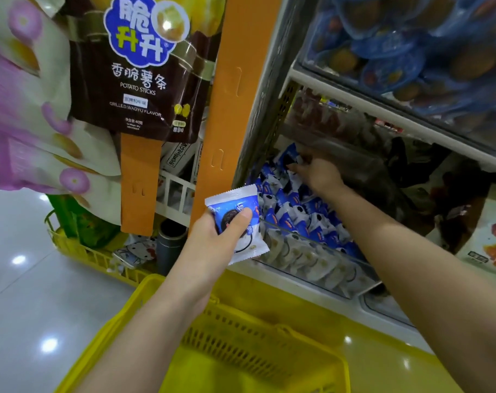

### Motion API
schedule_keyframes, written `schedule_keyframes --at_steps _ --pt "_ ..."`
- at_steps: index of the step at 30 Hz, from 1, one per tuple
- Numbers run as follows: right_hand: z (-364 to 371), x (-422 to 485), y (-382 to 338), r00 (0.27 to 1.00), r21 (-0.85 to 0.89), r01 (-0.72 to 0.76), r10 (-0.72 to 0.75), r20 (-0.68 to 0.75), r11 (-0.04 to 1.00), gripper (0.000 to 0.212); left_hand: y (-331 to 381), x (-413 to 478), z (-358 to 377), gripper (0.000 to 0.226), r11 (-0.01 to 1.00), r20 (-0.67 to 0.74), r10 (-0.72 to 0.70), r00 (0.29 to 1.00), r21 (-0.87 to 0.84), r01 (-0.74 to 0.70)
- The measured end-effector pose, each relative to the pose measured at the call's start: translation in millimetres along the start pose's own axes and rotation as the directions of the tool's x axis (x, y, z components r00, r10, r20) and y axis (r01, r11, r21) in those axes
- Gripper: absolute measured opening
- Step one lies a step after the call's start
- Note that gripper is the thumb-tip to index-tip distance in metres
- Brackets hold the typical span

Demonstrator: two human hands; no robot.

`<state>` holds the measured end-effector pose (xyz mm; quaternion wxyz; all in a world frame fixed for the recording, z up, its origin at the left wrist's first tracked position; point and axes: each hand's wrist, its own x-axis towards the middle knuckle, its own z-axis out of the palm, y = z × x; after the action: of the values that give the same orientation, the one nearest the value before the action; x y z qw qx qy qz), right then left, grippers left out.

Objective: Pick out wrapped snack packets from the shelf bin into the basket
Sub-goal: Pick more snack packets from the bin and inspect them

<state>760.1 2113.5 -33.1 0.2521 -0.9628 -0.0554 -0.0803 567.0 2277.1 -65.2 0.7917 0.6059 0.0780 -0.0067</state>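
My left hand (212, 239) grips a blue-and-white wrapped cookie packet (238, 202) in front of the shelf bin, above the yellow basket (269, 350). My right hand (317, 173) reaches deep into the clear-fronted shelf bin (312, 262) and pinches another blue-and-white packet (290, 156) at the back of the pile. The bin holds several of the same packets (297, 214). The basket sits low in front of me, and its mesh floor looks bare where it shows.
An orange shelf post (227, 109) stands left of the bin. A brown potato-sticks bag (136, 66) and pink-and-white bags (28, 109) hang at upper left. A second yellow basket (79, 251) of goods sits on the floor. Blue packs (411, 46) fill the shelf above.
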Motion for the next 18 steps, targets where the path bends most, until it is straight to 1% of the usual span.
schedule_keyframes --at_steps 3,7,10,12,15,16,18 --pt "3.9 2.0 -3.9 0.999 -0.043 0.021 -0.019 0.039 0.999 0.044 -0.8 3.4 0.3 0.027 1.000 -0.008 -0.004 1.000 0.011 0.004" --pt "2.2 2.7 -0.8 0.995 -0.138 -0.038 0.051 0.091 0.990 0.044 -0.5 5.4 -0.9 0.028 1.000 -0.020 -0.004 1.000 0.016 0.004" --pt "-4.1 4.0 3.8 0.987 -0.196 -0.027 0.057 0.148 0.980 0.047 -0.9 6.1 -1.3 0.029 1.000 -0.018 0.004 1.000 0.010 -0.004" --pt "-8.8 5.2 6.7 0.977 -0.219 -0.052 0.095 0.191 0.974 0.051 -1.0 6.6 -0.4 0.030 1.000 -0.011 0.003 1.000 0.003 -0.003" --pt "-10.9 8.4 10.4 0.945 -0.331 -0.074 0.172 0.277 0.941 0.053 -1.4 7.9 0.8 0.030 1.000 -0.012 -0.007 1.000 -0.002 0.007" --pt "-9.1 9.8 10.8 0.944 -0.332 -0.074 0.173 0.281 0.941 0.052 -1.6 8.3 1.3 0.030 1.000 -0.014 -0.010 1.000 0.002 0.010" --pt "-1.1 12.0 8.9 0.953 -0.236 -0.101 0.162 0.257 0.967 0.054 -2.6 9.4 1.8 0.031 1.000 -0.018 -0.009 1.000 0.009 0.009"
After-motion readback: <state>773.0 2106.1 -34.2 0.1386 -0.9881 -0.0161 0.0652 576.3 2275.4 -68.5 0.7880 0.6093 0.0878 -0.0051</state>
